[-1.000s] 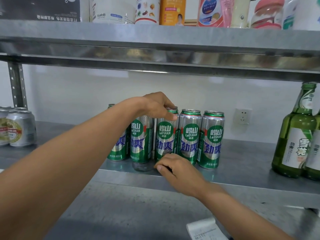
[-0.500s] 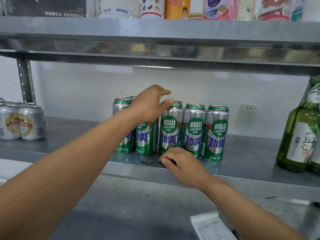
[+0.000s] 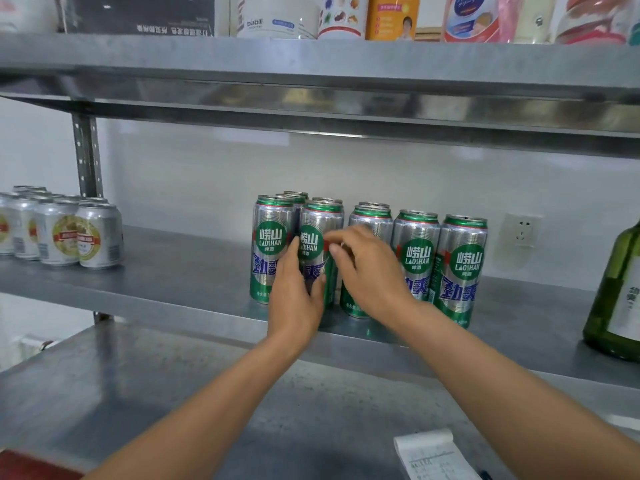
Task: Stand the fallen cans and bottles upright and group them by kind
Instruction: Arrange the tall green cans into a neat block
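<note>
Several tall green-and-silver Laoshan cans (image 3: pixel 464 268) stand upright in a cluster in the middle of the metal shelf (image 3: pixel 180 271). My left hand (image 3: pixel 298 299) grips the front can second from the left (image 3: pixel 317 225), fingers on its left side and thumb on its right. My right hand (image 3: pixel 370 271) reaches in from the right, and its fingertips touch that can's right side, in the gap before the neighbouring can (image 3: pixel 372 220). Both hands hide the lower halves of these two cans.
A group of short silver cans (image 3: pixel 98 233) stands at the shelf's left end by the upright post (image 3: pixel 86 157). A green glass bottle (image 3: pixel 614 299) stands at the far right. An upper shelf (image 3: pixel 311 60) carries tubs and packs. A notepad (image 3: pixel 429 455) lies on the lower surface.
My left hand came down from the can tops to the front of a can. My right hand rose from the cans' base to mid-height. The view shifted left.
</note>
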